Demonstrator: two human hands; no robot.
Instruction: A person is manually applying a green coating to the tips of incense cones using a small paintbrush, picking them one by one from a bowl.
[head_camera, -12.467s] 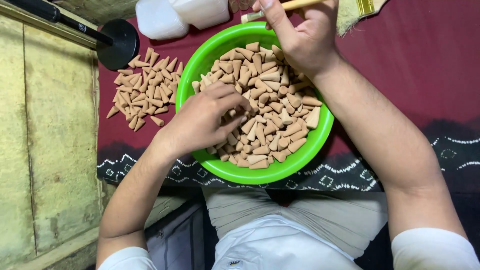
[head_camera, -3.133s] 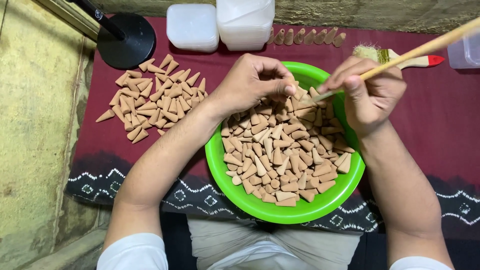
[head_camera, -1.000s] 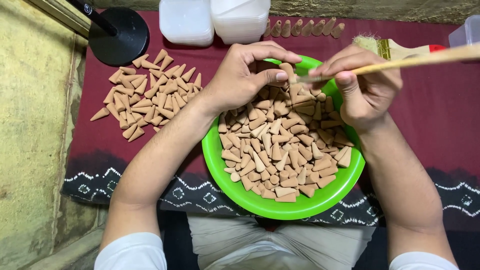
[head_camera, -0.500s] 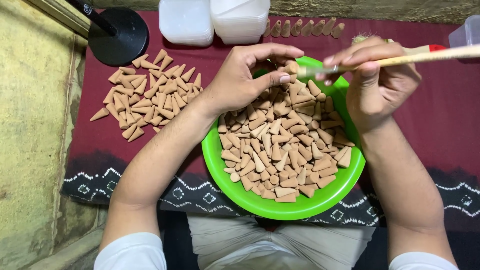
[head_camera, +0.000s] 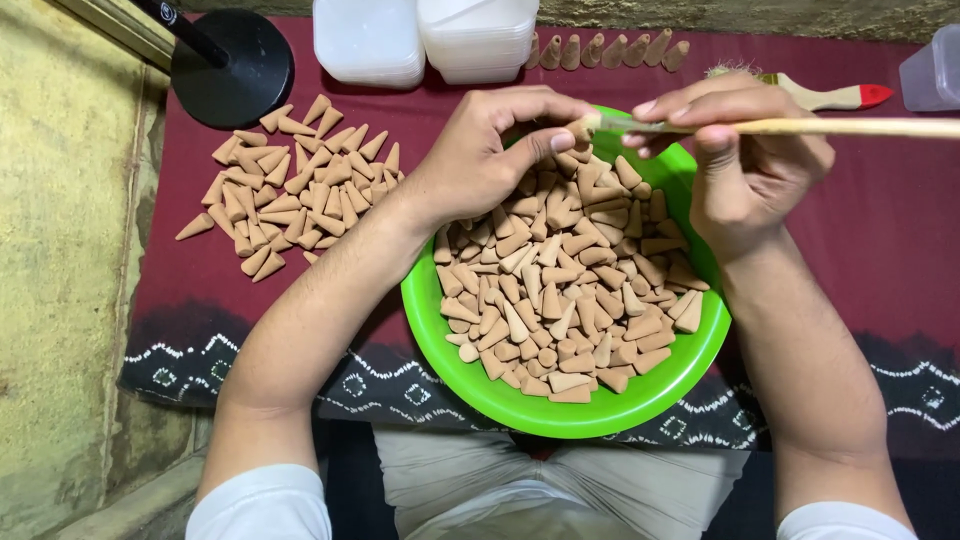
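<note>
Left hand (head_camera: 480, 160) pinches one tan clay cone (head_camera: 578, 130) above the round green plastic bowl (head_camera: 480, 385). Right hand (head_camera: 745, 165) grips a thin wooden brush handle (head_camera: 860, 127), its tip touching that cone.

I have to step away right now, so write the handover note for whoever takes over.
Left hand: pinches one small tan clay cone over the far rim of the round green plastic bowl.
Right hand: grips a thin wooden-handled brush, its tip on that cone.
Bowl: full of tan cones.
Done, it seems: loose pile of cones on the maroon cloth, left of the bowl; a row of upright cones at the far edge.
Left: the bowlful.
</note>
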